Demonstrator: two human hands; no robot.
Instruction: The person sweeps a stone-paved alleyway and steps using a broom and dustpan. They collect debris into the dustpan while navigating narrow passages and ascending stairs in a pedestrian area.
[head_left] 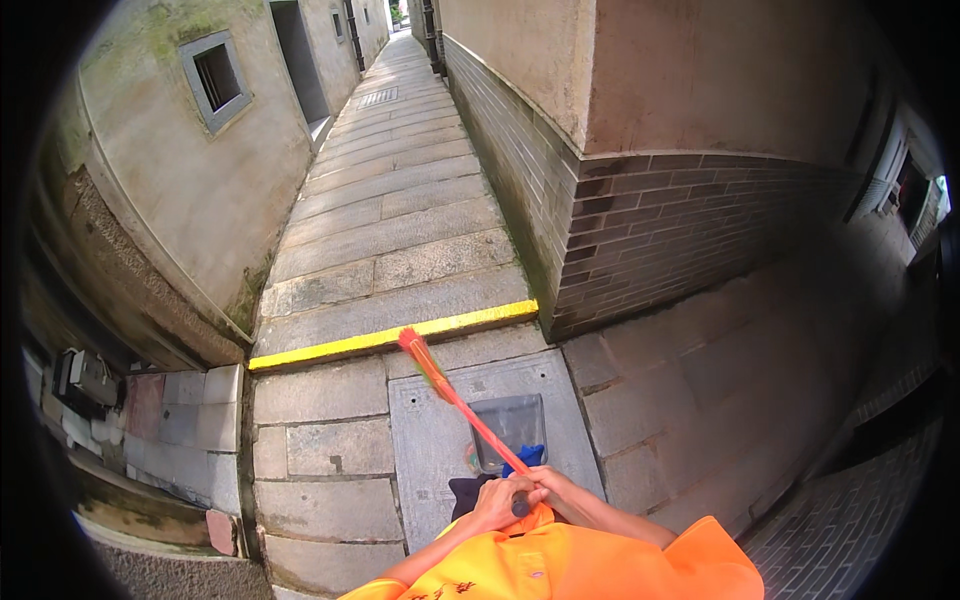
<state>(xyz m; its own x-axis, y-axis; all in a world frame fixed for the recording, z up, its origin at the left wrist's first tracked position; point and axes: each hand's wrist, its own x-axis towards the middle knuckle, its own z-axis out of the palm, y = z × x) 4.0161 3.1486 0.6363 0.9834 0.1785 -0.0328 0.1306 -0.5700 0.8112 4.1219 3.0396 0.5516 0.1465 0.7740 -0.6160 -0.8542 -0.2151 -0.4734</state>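
Head camera, looking down a stone alley: a person in an orange top grips a red-handled broom (462, 405) with both hands stacked at the top of the stick, close against the chest. The left hand (497, 503) wraps the handle with its fingers curled tight; the right hand (548, 488) closes over it from the other side, fingers pressed together around the same end, so neither hand is nearer than the other. From the fingers the broom's long axis runs forward and to the left, down to reddish bristles (415, 345) resting on the paving just short of a yellow-painted step edge (390, 340). Directly below the stick stands a grey dustpan (510, 425), upright on a square stone cover (440, 440), with something blue at its base. A plastered wall (190, 190) flanks the left side and a dark brick wall (640, 230) the right, leaving a narrow paved lane (395, 180) ahead beyond the step.
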